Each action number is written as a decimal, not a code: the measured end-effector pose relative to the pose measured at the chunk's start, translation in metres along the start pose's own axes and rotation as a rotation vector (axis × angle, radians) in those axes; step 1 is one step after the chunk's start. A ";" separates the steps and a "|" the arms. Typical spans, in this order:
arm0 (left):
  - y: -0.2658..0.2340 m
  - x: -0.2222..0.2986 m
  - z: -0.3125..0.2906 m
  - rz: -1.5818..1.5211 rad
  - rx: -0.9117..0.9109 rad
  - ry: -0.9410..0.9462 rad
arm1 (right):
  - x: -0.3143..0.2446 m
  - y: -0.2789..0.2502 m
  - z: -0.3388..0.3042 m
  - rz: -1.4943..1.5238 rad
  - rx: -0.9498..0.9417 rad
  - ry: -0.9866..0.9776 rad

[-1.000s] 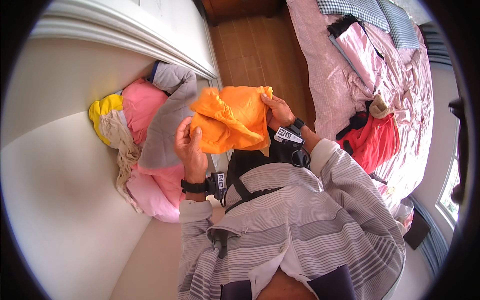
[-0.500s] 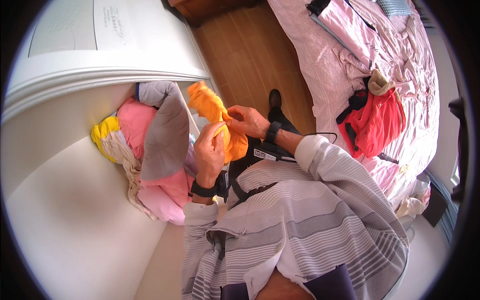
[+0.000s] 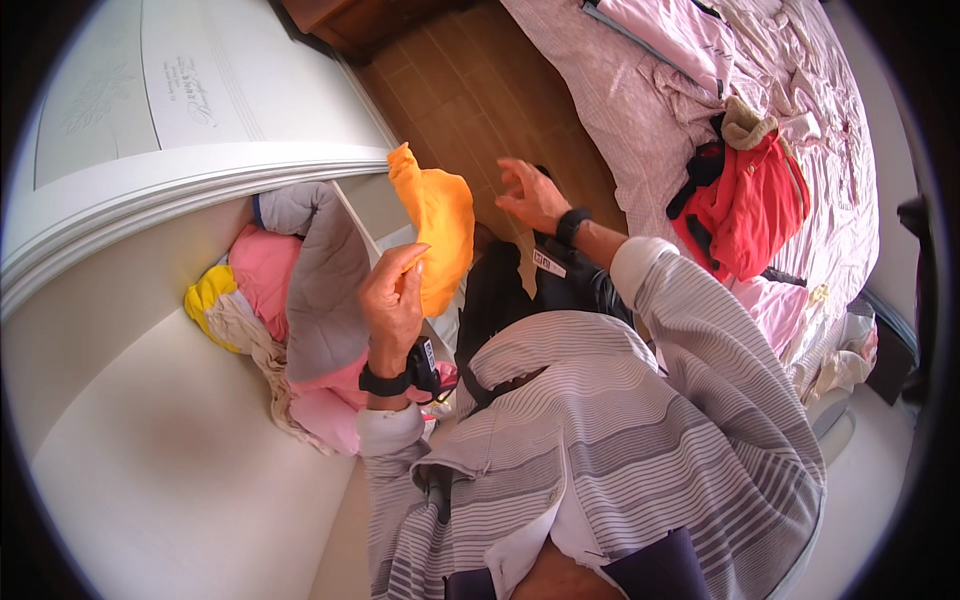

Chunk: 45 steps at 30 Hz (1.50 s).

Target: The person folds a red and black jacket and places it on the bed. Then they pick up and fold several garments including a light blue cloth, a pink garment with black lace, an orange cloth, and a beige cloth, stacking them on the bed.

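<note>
An orange piece of cloth [image 3: 446, 235], its kind unclear, hangs from my left hand [image 3: 392, 303]. The thumb and fingers of that hand pinch its left edge. To the right of the cloth and apart from it, my right hand [image 3: 533, 196] is in the air with its fingers spread, holding nothing. Left of my left hand lies a heap of clothes in a white cupboard: a grey padded piece [image 3: 328, 290], pink cloth [image 3: 264, 268], a beige piece [image 3: 262, 340] and a yellow one [image 3: 207, 296].
The white cupboard shelf [image 3: 190, 450] spreads out at the lower left, below a white sliding door [image 3: 240, 90]. At the right, a bed [image 3: 640, 140] with a pink sheet holds a red jacket [image 3: 750, 215] and pink clothing [image 3: 670, 35]. Brown wooden flooring [image 3: 450, 95] lies between.
My right hand has let go of the orange cloth and moved away to the right, opening. The cloth now hangs flatter from my left hand, which has shifted slightly left.
</note>
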State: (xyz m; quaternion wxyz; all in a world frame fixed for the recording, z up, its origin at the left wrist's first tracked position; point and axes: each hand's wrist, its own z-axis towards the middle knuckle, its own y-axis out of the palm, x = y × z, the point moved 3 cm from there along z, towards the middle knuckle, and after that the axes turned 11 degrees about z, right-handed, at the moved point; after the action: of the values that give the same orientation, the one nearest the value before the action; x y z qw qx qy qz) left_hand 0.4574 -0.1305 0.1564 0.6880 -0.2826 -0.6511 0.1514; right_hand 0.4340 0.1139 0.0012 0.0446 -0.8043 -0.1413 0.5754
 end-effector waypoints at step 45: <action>0.200 0.102 0.124 0.452 -0.475 0.656 | 0.060 -0.248 -0.155 -0.165 0.398 -0.205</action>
State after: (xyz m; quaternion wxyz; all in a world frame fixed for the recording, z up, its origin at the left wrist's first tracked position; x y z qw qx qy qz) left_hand 0.3783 0.1106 0.1207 0.7236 -0.6001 -0.3378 0.0467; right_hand 0.5537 0.3815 0.0559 0.2346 -0.7029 -0.0939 0.6649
